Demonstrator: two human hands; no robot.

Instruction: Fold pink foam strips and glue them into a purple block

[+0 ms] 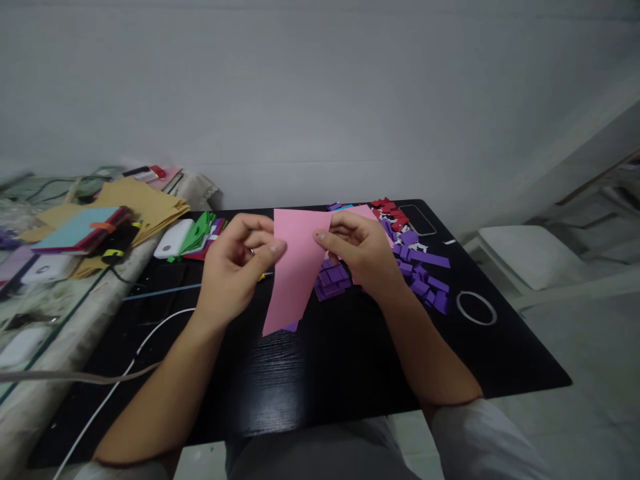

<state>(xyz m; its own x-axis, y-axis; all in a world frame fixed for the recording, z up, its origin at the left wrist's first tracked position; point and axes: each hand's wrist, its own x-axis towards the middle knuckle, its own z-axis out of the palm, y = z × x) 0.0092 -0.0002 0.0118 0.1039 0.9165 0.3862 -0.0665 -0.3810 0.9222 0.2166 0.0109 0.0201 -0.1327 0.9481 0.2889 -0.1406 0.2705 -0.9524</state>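
Hands [231,261] [367,252], two, hold one pink sheet [299,270].

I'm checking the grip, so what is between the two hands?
A pink sheet, pinched near its edges by the left hand and right hand; the head view shows it.

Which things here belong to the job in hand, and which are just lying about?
Likely the job: pink sheet, pinched by left hand and right hand; purple pieces; red pieces.
Probably just lying about: tan papers; blue-covered notebook; white seat.
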